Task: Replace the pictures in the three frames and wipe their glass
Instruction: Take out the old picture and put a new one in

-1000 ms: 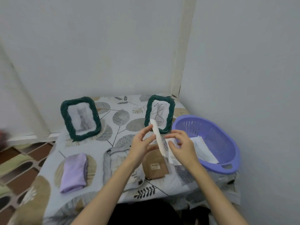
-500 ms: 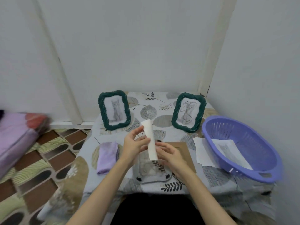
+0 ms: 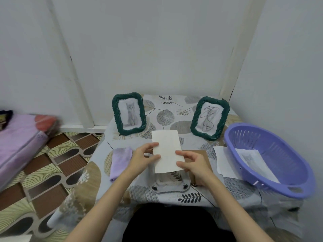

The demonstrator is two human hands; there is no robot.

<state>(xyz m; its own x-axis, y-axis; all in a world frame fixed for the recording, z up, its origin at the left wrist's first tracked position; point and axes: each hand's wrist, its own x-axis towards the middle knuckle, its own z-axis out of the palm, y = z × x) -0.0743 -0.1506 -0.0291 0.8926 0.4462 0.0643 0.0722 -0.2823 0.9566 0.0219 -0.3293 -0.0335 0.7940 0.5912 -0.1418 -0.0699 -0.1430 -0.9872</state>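
My left hand [image 3: 142, 158] and right hand [image 3: 194, 163] pinch the paper [image 3: 167, 150] by its side edges, blank side up, above the open frame [image 3: 170, 184] lying face down. Next — square corners to the opening, lower flat, avoid creasing.

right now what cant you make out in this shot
Head view only:
- The printed face of the white sheet: only a nearly blank side shows, pinched by the left hand and right hand.
- The third frame: mostly hidden behind sheet and hands.
- The print in the purple basket: too faint.
- Pink bundle: blurred, cut by the left edge.
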